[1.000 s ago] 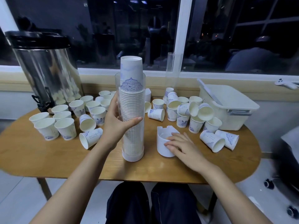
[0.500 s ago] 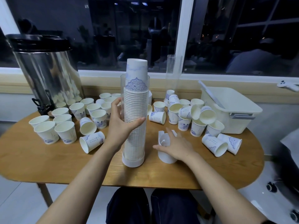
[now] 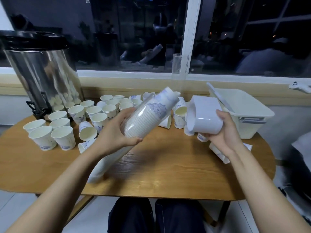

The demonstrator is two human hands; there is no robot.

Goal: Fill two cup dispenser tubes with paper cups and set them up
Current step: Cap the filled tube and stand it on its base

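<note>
A person seated at a wooden counter (image 3: 161, 167) is tilting a clear dispenser tube (image 3: 143, 120) packed with a nested stack of paper cups (image 3: 161, 105). Its upper end is pointing toward the window and its lower end is dipping near the counter; blur is hiding whether that end is touching the wood. The left grip (image 3: 114, 133) is wrapping thumb and fingers round the tube's middle. The right grip (image 3: 223, 133) is holding up a white plastic dispenser base (image 3: 204, 116) just beside the tube's upper end, fingers curled behind it and thumb over its edge; the two pieces are not touching.

The loaded tube is likely handling as light, stiff and smooth-walled, so a full wrap at mid-length is looking like the safest hold. The cups may be sliding freely inside while an end is uncapped. The base is appearing rigid and easy to pinch by its rim.

A second clear tube (image 3: 177, 73) is standing upright by the window frame, apparently empty. Loose cups (image 3: 62, 137) are sitting upright or lying tipped across the counter, none showing contents. A white bin (image 3: 244, 113) is sitting at the right with its lid askew, its inside hidden, and a steel urn (image 3: 42, 78) is standing at the left.
</note>
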